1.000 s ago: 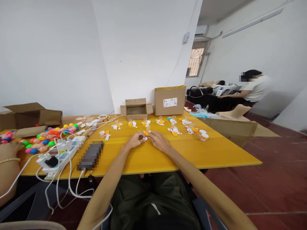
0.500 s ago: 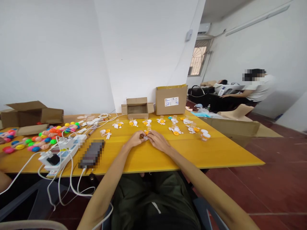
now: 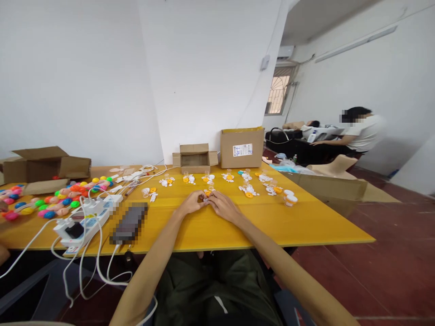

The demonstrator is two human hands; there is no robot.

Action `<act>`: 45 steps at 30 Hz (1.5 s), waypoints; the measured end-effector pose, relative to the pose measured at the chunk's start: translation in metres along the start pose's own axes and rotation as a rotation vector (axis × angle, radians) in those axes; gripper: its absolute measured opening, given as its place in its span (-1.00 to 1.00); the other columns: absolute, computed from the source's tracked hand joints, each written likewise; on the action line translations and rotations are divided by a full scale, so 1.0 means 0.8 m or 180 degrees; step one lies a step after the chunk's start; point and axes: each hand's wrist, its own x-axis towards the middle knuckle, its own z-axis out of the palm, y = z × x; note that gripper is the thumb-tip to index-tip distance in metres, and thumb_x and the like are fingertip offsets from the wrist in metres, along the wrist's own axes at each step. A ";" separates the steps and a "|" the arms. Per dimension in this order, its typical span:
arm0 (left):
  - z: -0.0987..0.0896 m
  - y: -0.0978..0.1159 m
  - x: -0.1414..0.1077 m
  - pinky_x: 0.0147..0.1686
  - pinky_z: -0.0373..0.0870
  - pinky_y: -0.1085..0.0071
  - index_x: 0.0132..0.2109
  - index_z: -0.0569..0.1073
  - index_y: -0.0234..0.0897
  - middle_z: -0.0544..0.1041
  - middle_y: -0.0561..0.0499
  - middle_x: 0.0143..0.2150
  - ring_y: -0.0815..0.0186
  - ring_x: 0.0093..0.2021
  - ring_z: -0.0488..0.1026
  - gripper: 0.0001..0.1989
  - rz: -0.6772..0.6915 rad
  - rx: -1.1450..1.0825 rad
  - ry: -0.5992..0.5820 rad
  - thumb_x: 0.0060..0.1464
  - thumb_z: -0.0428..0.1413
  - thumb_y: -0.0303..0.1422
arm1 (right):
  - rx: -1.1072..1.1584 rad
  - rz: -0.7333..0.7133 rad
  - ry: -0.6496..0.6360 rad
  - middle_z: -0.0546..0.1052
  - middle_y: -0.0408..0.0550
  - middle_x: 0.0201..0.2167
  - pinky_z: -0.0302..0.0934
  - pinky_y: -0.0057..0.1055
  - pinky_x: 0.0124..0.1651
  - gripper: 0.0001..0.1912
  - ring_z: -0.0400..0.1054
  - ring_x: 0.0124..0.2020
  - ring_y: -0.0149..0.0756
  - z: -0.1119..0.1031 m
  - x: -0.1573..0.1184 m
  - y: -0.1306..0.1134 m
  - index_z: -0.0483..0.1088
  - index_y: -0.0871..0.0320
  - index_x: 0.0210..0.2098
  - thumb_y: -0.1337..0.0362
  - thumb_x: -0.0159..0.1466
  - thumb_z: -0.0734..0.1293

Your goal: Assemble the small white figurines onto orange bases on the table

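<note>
My left hand (image 3: 193, 203) and my right hand (image 3: 222, 205) meet over the yellow table, their fingertips pinched together on a tiny whitish piece (image 3: 205, 200). What kind of piece it is I cannot make out. Just behind my fingers lies an orange ring-shaped part (image 3: 208, 193) beside a clear cup. Around them sit small groups of white and orange plastic parts with clear cups, such as the orange ring (image 3: 249, 195) to the right and the clear cup (image 3: 146, 192) to the left. Two white-lidded tubs (image 3: 290, 199) stand at the right.
A small open carton (image 3: 194, 168) and a larger box (image 3: 242, 149) stand against the wall. On the left are a phone (image 3: 129, 222), a power strip (image 3: 102, 213) with trailing cables, colourful balls (image 3: 49, 213) and another open carton (image 3: 36, 172). A person (image 3: 363, 131) sits far right.
The view has tilted slightly, so the table sits a little lower in the picture. Both hands stay together at the same place, with only small finger movement.
</note>
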 end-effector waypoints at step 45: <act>-0.008 -0.009 0.002 -0.13 0.44 0.31 -0.36 0.54 -0.26 0.54 -0.01 -0.25 0.29 -0.26 0.44 -0.87 -0.0057 -0.0029 -0.0127 0.05 0.22 -0.28 | 0.0312 -0.0016 0.0046 0.52 -0.03 -0.22 0.30 -0.36 -0.10 -0.84 0.41 -0.18 -0.26 0.004 0.000 0.002 0.45 0.09 -0.24 0.40 0.37 0.25</act>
